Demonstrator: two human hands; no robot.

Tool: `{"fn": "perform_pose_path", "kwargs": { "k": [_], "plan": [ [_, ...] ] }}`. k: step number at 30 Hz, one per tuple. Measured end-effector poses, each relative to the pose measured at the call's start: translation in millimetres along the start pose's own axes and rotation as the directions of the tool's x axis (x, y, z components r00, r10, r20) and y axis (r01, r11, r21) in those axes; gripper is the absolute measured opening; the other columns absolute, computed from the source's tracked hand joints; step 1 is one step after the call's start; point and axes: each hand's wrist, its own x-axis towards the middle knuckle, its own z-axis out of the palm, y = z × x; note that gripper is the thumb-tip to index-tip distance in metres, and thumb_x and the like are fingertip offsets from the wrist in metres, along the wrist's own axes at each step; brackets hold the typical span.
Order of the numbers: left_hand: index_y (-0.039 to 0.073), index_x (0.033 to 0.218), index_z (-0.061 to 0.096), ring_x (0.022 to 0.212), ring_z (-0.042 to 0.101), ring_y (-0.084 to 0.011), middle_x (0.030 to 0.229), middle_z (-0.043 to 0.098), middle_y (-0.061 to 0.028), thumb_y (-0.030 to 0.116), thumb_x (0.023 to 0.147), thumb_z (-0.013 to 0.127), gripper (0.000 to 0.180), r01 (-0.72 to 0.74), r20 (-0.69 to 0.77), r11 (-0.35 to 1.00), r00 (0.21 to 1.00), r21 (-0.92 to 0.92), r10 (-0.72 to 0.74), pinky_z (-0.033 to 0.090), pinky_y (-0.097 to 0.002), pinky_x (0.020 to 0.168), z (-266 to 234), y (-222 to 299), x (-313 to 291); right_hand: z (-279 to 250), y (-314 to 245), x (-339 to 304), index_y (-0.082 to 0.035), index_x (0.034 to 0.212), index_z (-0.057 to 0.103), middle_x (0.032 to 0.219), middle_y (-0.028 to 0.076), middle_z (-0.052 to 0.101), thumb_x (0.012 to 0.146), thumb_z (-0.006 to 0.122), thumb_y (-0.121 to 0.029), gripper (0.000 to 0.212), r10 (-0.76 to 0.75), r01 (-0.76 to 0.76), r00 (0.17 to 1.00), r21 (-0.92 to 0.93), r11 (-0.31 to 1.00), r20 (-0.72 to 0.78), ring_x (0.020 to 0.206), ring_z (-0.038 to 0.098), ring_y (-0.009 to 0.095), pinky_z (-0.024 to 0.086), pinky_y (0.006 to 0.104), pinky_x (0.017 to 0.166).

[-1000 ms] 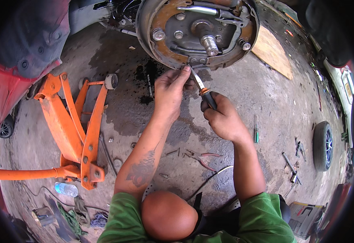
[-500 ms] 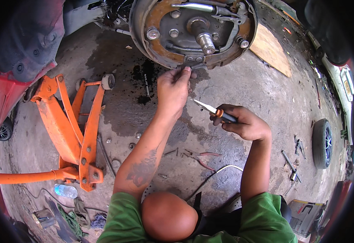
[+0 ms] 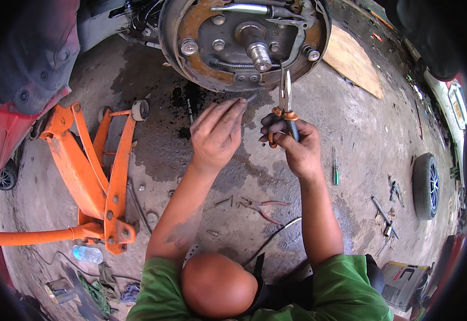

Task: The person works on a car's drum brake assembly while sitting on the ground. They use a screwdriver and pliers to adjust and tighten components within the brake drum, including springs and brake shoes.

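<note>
A pair of red pliers [image 3: 276,203] lay on the floor [image 3: 372,150], nearest the person, with a green screwdriver [image 3: 336,175] a little farther out to the right. The right grip [image 3: 300,147] was curled around the handles of the orange-and-black pliers [image 3: 285,107], whose jaws pointed upward, slightly parted, their tips overlapping the brake [image 3: 225,56] in view; contact could not be told. The left grip [image 3: 217,134] pinched a short dark rod [image 3: 252,98] just below the brake's lower rim. Beyond lay a board [image 3: 351,61].
</note>
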Motion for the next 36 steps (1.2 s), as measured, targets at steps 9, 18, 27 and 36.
{"fn": "perform_pose_path", "kwargs": {
  "k": [9,18,27,36],
  "plan": [
    [-0.005,0.099,0.074,0.081,0.073,-0.0291,0.097,0.074,-0.0162,-0.007,0.075,0.078,0.024,-0.037,-0.075,0.998,0.996,0.060,0.041,0.059,-0.0356,0.068,13.1,-6.7,-4.4,-3.1,12.0,0.0,0.005,0.095,0.069,0.106,0.021,0.070,0.082,0.062,0.005,0.015,0.015,-0.015,0.997,-0.001,1.000,0.080,0.093,0.072,0.030,0.061,0.0442,0.085],
    [-0.004,0.090,0.073,0.075,0.072,-0.0277,0.093,0.074,-0.0151,-0.009,0.073,0.078,0.019,0.025,-0.075,0.996,0.997,0.081,-0.019,0.059,-0.0346,0.067,19.4,-1.2,0.7,0.9,12.4,-0.4,0.007,0.093,0.072,0.096,0.014,0.072,0.077,0.060,0.006,0.020,0.000,-0.001,1.000,0.048,0.999,0.019,0.079,0.069,0.020,0.053,0.0298,0.069],
    [-0.004,0.089,0.073,0.081,0.074,-0.0268,0.096,0.075,-0.0148,-0.011,0.072,0.078,0.019,0.037,-0.082,0.999,0.996,-0.012,-0.038,0.060,-0.0342,0.072,21.8,1.0,1.4,-3.2,14.0,-2.5,0.006,0.095,0.072,0.102,0.014,0.071,0.080,0.061,0.008,0.019,0.009,-0.010,1.000,0.048,0.999,0.020,0.080,0.069,0.020,0.054,0.0298,0.070],
    [-0.002,0.095,0.074,0.084,0.073,-0.0284,0.101,0.074,-0.0129,-0.007,0.072,0.078,0.024,0.076,-0.068,0.997,0.995,-0.028,-0.078,0.060,-0.0354,0.073,15.9,-8.3,1.0,46.0,28.4,13.9,0.005,0.110,0.070,0.119,0.010,0.068,0.087,0.064,0.008,0.023,-0.317,0.287,0.931,-0.172,0.942,-0.181,0.102,0.067,0.015,0.053,0.0281,0.087]
  ]
}}
